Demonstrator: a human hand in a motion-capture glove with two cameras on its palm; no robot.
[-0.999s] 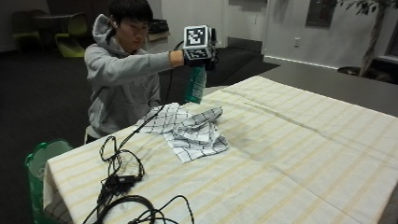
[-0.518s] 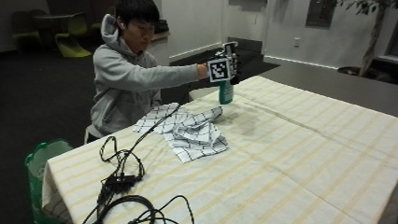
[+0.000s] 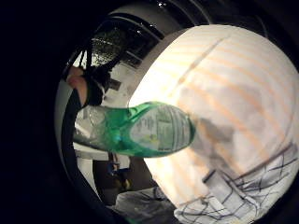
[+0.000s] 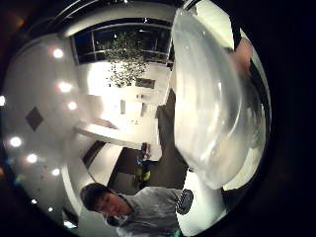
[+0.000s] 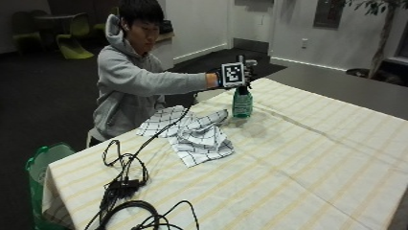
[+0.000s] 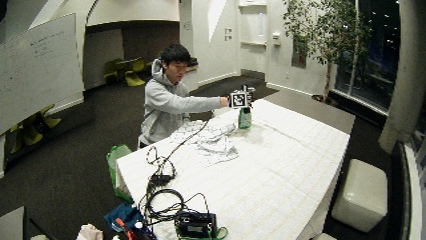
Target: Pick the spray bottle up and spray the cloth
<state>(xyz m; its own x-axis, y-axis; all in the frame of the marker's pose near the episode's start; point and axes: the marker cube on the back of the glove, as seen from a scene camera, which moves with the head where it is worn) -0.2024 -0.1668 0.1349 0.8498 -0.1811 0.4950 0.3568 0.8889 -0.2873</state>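
Hand: the gloved right hand [image 5: 231, 75] gripped the spray bottle [image 5: 242, 102] by its top.
Risk: the nozzle could miss the cloth [image 5: 191, 132] lying beside it.

I read the setting as an office or meeting space after hours. Evidence: a whiteboard [image 6: 41, 65] on the wall, a large potted tree [image 6: 324, 35] by dark windows [image 6: 376, 50], lime-green chairs [image 6: 132, 67] in the back, and a long surface [image 6: 293, 165] under a striped cloth.
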